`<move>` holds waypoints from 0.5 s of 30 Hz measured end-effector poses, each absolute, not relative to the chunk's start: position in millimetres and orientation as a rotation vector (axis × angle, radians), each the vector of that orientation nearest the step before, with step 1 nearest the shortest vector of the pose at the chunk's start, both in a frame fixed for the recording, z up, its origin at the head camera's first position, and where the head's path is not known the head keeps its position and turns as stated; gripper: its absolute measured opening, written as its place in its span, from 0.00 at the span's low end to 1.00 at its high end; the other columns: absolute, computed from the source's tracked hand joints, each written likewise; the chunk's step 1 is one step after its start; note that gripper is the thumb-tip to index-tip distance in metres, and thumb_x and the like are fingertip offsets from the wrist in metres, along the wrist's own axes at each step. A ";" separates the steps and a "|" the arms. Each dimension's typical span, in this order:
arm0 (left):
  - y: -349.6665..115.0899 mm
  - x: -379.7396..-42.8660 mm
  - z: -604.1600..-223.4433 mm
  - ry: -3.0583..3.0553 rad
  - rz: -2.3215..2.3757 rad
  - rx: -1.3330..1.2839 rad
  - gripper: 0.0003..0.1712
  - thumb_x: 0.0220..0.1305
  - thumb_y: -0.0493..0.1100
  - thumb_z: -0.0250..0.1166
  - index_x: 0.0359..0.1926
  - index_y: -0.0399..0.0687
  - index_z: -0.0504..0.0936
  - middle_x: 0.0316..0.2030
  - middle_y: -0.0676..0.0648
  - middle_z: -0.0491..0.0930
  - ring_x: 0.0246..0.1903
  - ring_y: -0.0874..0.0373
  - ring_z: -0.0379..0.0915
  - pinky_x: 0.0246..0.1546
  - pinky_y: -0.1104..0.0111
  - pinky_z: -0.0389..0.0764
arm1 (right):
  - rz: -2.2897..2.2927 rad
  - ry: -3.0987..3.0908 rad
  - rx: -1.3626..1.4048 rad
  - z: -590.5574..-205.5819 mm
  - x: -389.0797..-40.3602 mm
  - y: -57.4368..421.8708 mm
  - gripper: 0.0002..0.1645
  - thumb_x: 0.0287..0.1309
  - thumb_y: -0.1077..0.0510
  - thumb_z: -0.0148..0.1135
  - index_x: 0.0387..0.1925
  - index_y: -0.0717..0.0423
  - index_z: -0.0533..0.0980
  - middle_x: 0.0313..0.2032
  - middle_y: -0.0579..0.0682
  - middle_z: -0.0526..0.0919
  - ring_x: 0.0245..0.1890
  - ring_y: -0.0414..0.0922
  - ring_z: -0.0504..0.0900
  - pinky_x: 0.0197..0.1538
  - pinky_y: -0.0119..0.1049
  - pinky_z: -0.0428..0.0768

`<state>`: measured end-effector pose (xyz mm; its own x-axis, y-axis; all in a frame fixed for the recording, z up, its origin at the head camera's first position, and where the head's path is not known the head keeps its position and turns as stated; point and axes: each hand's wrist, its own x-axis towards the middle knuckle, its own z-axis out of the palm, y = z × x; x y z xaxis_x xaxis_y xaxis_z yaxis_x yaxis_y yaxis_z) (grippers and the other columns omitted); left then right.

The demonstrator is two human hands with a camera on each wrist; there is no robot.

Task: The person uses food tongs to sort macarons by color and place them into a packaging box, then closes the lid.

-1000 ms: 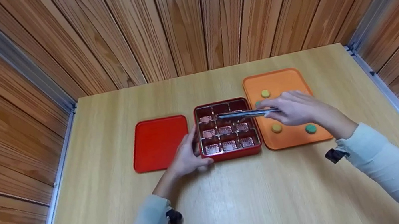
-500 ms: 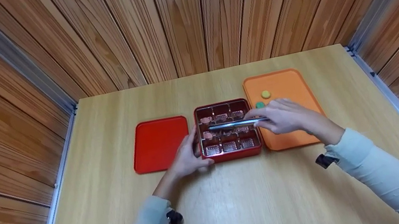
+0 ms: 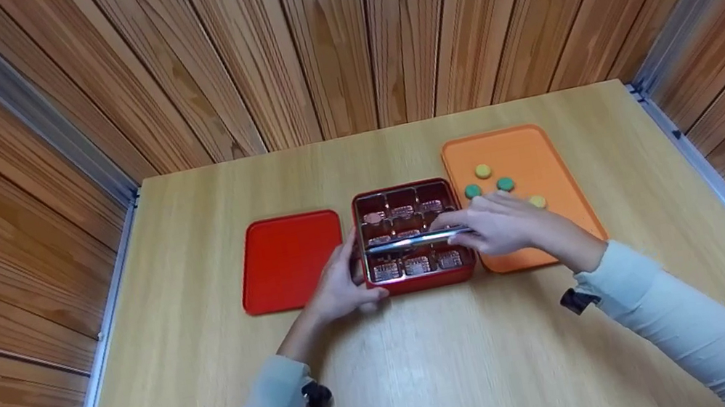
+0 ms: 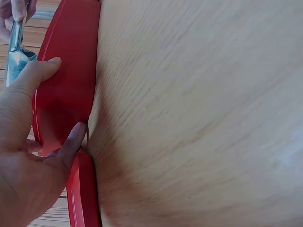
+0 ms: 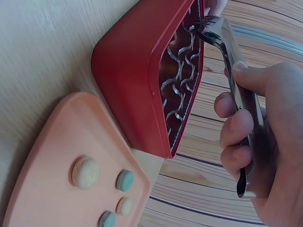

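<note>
My right hand [image 3: 502, 221] grips metal tongs [image 3: 413, 241], laid sideways over a deep red box [image 3: 423, 282]. Inside is a clear divided insert; a pink macaron [image 3: 374, 218] sits in its far left compartment. In the right wrist view the toothed tips of the tongs [image 5: 246, 109] are at the box's opening; I cannot tell whether they hold anything. My left hand [image 3: 340, 288] steadies the box at its near left corner, thumb on the front wall and fingers along the left side. The tongs partly hide the middle row.
An orange tray [image 3: 537, 145] touches or nearly touches the box's right side. It bears green macarons [image 3: 505, 184] and yellow macarons [image 3: 483, 171]; my right hand hides part of it. A red lid [image 3: 290, 252] lies left of the box.
My right hand has brought the tongs left and nearer to me, from the box's far part to below its middle row. The left hand and the box have stayed in place.
</note>
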<state>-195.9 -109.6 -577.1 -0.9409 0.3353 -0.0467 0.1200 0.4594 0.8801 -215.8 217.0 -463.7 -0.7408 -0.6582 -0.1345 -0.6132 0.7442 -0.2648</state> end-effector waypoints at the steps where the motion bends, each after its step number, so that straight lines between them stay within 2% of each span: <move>1: -109.7 -195.6 -577.3 2.495 1.478 0.392 0.76 0.53 0.37 0.88 0.93 0.45 0.48 0.77 0.29 0.69 0.78 0.35 0.66 0.89 0.39 0.60 | -0.297 2.724 -1.003 -464.7 -215.6 216.1 0.20 0.84 0.47 0.62 0.70 0.40 0.83 0.24 0.42 0.71 0.23 0.41 0.63 0.32 0.34 0.60; 3: -109.7 -195.3 -577.6 2.495 1.476 0.382 0.76 0.53 0.38 0.89 0.93 0.45 0.49 0.77 0.29 0.70 0.78 0.35 0.66 0.89 0.39 0.60 | -0.293 2.721 -1.011 -466.1 -215.2 214.3 0.20 0.84 0.47 0.62 0.70 0.40 0.83 0.23 0.42 0.70 0.23 0.40 0.63 0.32 0.34 0.59; 9: -109.9 -195.7 -576.3 2.476 1.474 0.360 0.76 0.53 0.39 0.89 0.93 0.48 0.48 0.78 0.30 0.69 0.79 0.35 0.66 0.90 0.40 0.60 | -0.343 2.687 -1.070 -472.4 -215.1 211.3 0.22 0.84 0.50 0.62 0.72 0.45 0.83 0.18 0.37 0.60 0.17 0.37 0.54 0.26 0.30 0.53; 15: -109.9 -196.0 -575.6 2.471 1.467 0.355 0.76 0.54 0.39 0.89 0.93 0.51 0.48 0.77 0.31 0.69 0.78 0.37 0.66 0.89 0.40 0.60 | -0.391 2.665 -1.101 -475.9 -215.4 211.4 0.22 0.83 0.53 0.63 0.71 0.49 0.84 0.18 0.36 0.58 0.16 0.36 0.53 0.25 0.28 0.52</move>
<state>-196.0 -109.9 -575.6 -0.9403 0.3295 -0.0856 0.0825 0.4645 0.8817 -215.4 211.4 -475.9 -0.6909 -0.7146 -0.1096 -0.6529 0.6819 -0.3298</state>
